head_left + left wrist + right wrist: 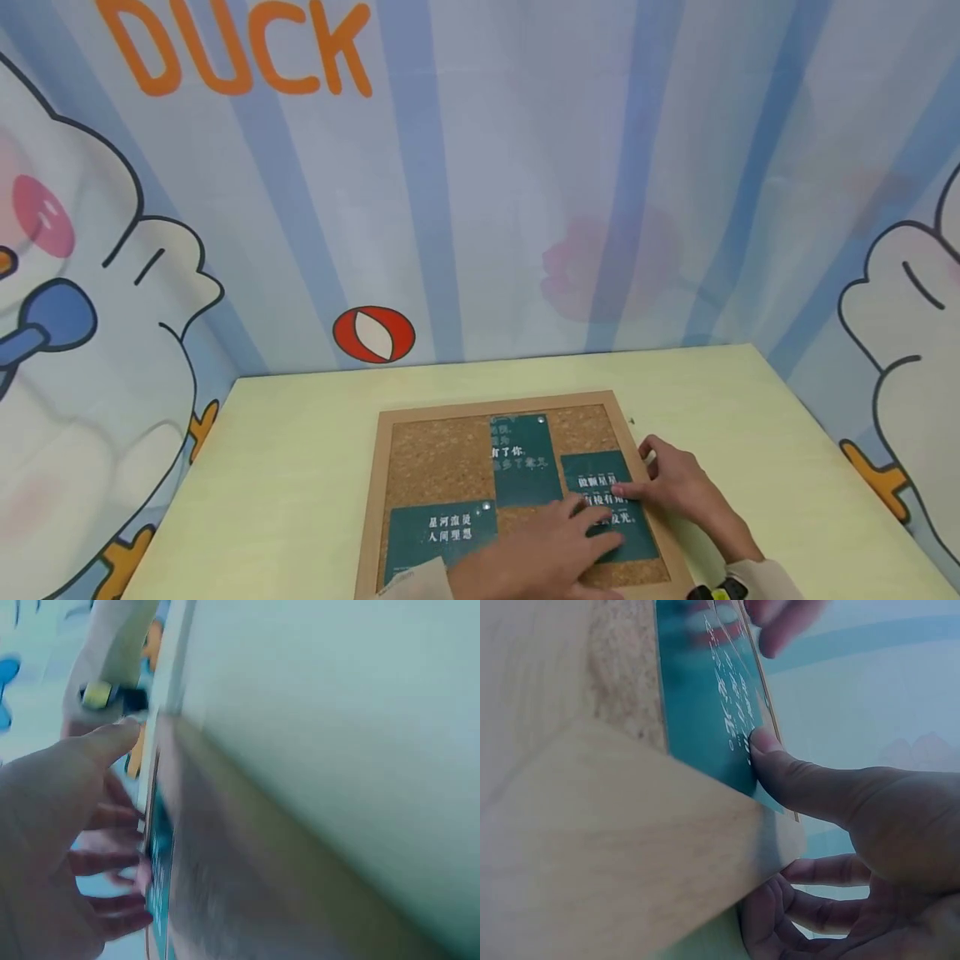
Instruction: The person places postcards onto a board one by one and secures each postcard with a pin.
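Note:
A wood-framed cork board (442, 454) lies on the table with three dark green cards bearing white Chinese writing. My left hand (543, 542) spreads its fingers over the lower part of the right card (622, 546), fingertips at its surface. My right hand (678, 483) holds the board's right edge, its thumb (780, 761) on the card and its other fingers curled at the outer side of the frame. Silvery pin heads show on the upper middle card (525, 475) and the lower left card (442, 542), which is partly hidden by my left sleeve.
The pale yellow table (300, 467) stretches around the board. A tiny dark bit (632, 422) lies just off the frame's right side. Behind and beside the table hangs a blue-and-white striped cloth (495, 208) printed with cartoon ducks.

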A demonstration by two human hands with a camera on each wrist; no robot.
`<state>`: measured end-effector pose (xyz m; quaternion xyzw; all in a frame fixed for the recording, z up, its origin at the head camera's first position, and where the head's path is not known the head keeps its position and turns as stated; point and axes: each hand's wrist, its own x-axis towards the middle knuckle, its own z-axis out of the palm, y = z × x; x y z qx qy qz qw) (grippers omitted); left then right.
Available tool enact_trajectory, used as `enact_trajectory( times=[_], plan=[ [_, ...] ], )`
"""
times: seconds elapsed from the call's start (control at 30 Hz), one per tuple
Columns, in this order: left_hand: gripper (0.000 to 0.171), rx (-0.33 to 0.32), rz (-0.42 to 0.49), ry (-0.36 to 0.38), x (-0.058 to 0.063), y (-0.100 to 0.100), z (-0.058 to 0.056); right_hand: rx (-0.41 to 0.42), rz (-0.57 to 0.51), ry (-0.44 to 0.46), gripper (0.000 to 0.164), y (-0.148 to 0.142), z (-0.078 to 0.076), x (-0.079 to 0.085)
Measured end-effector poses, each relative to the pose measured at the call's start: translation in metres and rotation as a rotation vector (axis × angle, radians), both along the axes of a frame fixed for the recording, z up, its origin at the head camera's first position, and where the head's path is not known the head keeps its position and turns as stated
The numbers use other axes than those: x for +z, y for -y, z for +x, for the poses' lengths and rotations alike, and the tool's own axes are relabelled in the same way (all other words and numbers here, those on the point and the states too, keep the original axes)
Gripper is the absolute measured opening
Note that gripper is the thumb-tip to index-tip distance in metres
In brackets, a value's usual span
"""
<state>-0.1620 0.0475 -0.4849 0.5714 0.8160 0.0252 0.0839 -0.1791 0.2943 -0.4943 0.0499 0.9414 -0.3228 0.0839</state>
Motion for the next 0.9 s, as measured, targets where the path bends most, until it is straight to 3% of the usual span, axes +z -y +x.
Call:
enact_trajectory(
  times=[0.1, 0.2, 0.27, 0.47, 0.63, 0.9],
  plan=[
    [0.073, -0.034, -0.094, -0.126, -0.004, -0.005, 0.012, 0.003, -0.008, -0.007, 0.068, -0.001, -0.001, -0.001],
    [0.073, -0.025, -0.144, -0.245, -0.008, -0.008, 0.020, 0.007, -0.016, -0.011, 0.068, 0.000, -0.001, -0.003],
    [0.072, 0.002, -0.155, -0.266, -0.010, -0.010, 0.024, 0.007, -0.014, -0.011, 0.068, 0.000, -0.001, -0.003],
    [0.071, 0.083, -0.186, -0.182, -0.010, -0.015, 0.028, 0.003, 0.003, -0.011, 0.069, -0.002, 0.000, -0.001],
    [0.072, 0.110, -0.175, -0.122, -0.007, -0.017, 0.027, 0.020, -0.030, 0.012, 0.063, -0.008, -0.004, 0.001],
    [0.071, 0.106, -0.174, -0.159, -0.004, -0.019, 0.027, 0.043, -0.356, 0.149, 0.045, -0.031, -0.024, 0.006]
  ],
)
